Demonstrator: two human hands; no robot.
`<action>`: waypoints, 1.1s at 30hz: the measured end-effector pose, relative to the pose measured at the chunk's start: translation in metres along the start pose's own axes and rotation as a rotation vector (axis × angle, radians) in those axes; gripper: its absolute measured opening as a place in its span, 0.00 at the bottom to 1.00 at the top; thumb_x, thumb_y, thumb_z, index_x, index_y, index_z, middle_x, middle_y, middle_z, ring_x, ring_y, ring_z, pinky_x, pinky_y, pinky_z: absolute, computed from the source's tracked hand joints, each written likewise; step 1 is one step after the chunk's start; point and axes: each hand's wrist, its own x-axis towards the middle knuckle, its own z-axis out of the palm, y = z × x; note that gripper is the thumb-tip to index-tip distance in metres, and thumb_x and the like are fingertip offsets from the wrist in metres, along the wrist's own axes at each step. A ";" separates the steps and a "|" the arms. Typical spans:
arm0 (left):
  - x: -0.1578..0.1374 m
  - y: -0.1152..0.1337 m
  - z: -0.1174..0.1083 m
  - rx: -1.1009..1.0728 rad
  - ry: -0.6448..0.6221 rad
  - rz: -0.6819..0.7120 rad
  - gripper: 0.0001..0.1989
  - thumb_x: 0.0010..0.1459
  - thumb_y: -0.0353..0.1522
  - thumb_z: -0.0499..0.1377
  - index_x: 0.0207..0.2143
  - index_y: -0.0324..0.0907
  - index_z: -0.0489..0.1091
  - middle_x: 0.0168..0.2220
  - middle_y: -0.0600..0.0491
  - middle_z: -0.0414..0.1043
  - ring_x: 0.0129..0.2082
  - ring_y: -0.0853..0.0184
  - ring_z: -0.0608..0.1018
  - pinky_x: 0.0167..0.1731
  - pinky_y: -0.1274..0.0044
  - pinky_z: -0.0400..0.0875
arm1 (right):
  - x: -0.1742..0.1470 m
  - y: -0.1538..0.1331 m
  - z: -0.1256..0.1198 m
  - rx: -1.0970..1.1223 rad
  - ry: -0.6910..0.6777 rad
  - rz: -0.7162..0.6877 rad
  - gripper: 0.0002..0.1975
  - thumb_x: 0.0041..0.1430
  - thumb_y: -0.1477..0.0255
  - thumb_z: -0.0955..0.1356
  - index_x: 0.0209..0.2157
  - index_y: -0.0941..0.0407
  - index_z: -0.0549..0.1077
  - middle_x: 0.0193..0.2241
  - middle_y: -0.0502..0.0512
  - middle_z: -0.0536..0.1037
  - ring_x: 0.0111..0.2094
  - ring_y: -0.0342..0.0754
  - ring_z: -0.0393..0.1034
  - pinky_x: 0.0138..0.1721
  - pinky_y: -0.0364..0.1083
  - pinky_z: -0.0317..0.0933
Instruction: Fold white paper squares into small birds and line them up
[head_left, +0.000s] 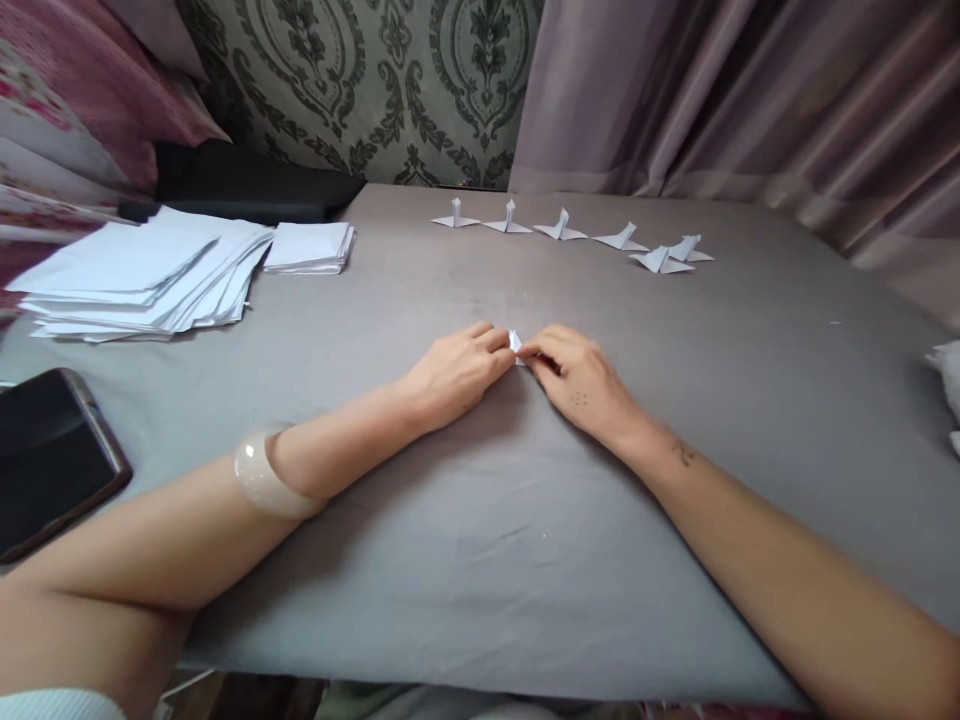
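Take the small folded paper [515,341] as the centre of the dial, on the grey tablecloth [495,590], with 12 at the far edge. The left hand [461,375] comes in from 8 o'clock, its fingers drawn together and gripping the paper's near left side; its thumb is hidden. The right hand [576,378] comes in from 4 o'clock, narrowed to a pinch, thumb and forefinger on the paper's right edge. Most of the piece is covered, so its full shape cannot be told. A pale bracelet [264,478] circles the left forearm toward 8. Six folded paper figures [562,227] stand in a curving line from 11 round to 2, the two nearest 2 overlapping in view. At 10 lies a stack of small paper [310,245], and just beyond it, between 9 and 10, a fanned pile of larger sheets [135,265]. A dark-screened phone [52,455] rests between 8 and 9, cut by the frame. Past the table, patterned wallpaper [442,85] fills 12 and a mauve curtain [637,95] hangs at 1
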 end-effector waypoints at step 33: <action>-0.001 -0.021 0.005 -0.628 0.265 -0.433 0.14 0.53 0.27 0.52 0.36 0.38 0.77 0.34 0.50 0.77 0.29 0.70 0.75 0.31 0.79 0.70 | -0.003 0.006 -0.006 0.244 0.127 0.342 0.16 0.51 0.78 0.63 0.39 0.56 0.78 0.38 0.55 0.79 0.31 0.44 0.71 0.38 0.46 0.64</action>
